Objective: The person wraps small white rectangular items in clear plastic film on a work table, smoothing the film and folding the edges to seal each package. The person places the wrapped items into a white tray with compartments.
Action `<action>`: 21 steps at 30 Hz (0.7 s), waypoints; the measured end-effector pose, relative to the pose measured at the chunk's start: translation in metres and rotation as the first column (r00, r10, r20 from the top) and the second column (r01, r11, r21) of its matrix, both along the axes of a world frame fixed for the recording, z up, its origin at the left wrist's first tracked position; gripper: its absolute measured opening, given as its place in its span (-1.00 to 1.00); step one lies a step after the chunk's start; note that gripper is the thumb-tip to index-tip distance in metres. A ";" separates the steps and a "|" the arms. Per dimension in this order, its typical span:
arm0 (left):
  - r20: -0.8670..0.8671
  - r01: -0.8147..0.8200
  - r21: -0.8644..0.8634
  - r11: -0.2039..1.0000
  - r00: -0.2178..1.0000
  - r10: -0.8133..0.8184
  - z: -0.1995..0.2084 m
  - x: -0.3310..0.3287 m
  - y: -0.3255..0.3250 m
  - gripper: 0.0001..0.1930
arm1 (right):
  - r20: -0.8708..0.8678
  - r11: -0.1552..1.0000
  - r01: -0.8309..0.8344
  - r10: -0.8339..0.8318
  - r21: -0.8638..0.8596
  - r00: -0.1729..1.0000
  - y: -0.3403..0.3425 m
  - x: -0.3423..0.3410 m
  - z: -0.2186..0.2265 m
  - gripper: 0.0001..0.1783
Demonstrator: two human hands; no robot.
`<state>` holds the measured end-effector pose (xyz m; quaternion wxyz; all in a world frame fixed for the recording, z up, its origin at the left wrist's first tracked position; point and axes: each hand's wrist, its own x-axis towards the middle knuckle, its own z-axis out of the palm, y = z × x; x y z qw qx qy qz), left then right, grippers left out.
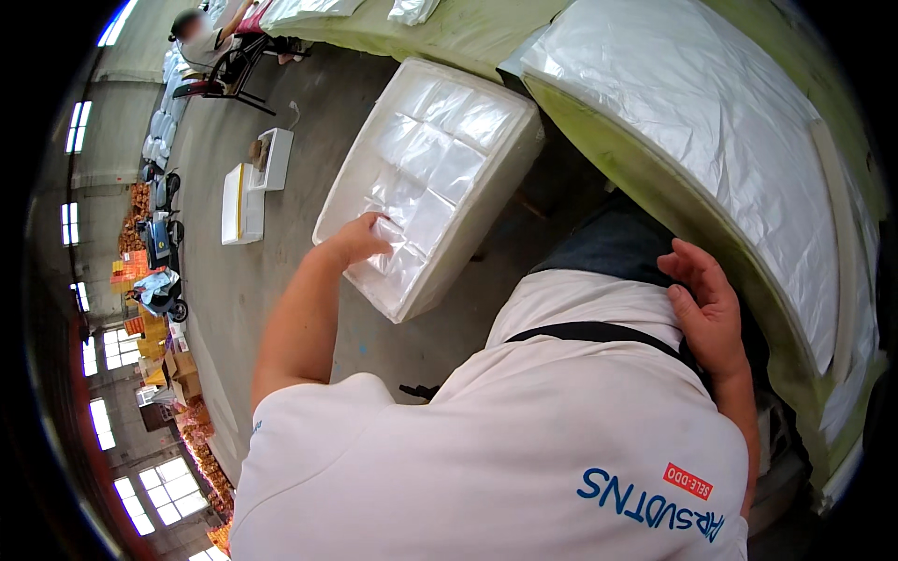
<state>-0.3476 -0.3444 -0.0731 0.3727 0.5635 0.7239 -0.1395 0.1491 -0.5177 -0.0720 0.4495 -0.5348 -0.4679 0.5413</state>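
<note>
On my left, a white foam box holds rows of flat, shiny clear plastic packets. My left hand reaches over the box's near left edge, and its thumb and fingers pinch a plastic packet at the near end of the rows. Part of those fingers is hidden among the plastic. Beside my lap, close to the table edge, my right hand is loosely curled with its fingers apart and nothing in it.
A table with a greenish cover and clear plastic sheeting curves along my right. Two small white foam boxes stand on the grey floor at the left. Farther off, a person sits on a chair; scooters and stacked goods line the wall.
</note>
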 end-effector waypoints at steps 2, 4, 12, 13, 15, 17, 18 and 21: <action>0.126 -0.071 0.123 0.990 0.991 0.056 -0.015 -0.021 -0.006 -0.29 | -0.023 1.000 0.011 -0.011 0.002 1.000 -0.001 0.002 -0.002 -0.43; 0.174 -0.139 0.089 0.986 0.977 0.122 -0.035 -0.043 -0.007 -0.26 | -0.036 1.000 0.011 -0.012 -0.005 0.999 -0.001 0.002 -0.003 -0.42; -0.292 0.281 0.530 0.800 0.946 -0.139 -0.030 -0.007 -0.027 -0.46 | -0.059 1.000 -0.012 0.011 -0.021 0.998 0.002 0.004 -0.006 -0.42; -0.214 0.192 0.498 0.845 0.972 -0.095 -0.022 -0.002 -0.027 -0.50 | -0.067 1.000 -0.005 0.003 -0.025 0.998 0.002 0.005 -0.006 -0.42; -0.109 0.095 0.372 0.923 0.992 -0.058 -0.020 -0.002 -0.028 -0.55 | -0.089 0.999 0.008 -0.011 -0.032 0.996 0.002 0.004 -0.007 -0.43; -0.052 0.082 0.190 0.978 0.996 -0.073 -0.026 -0.010 -0.028 -0.56 | -0.101 0.999 -0.002 -0.002 -0.041 0.995 0.002 0.004 -0.008 -0.43; -0.054 0.084 0.211 0.974 0.996 -0.075 -0.025 -0.009 -0.026 -0.58 | -0.103 0.999 -0.003 -0.002 -0.046 0.995 0.002 0.004 -0.008 -0.43; -0.053 0.055 0.312 0.949 0.998 -0.041 -0.025 -0.013 -0.019 -0.63 | -0.094 0.997 -0.003 -0.004 -0.075 0.996 0.002 0.004 -0.005 -0.43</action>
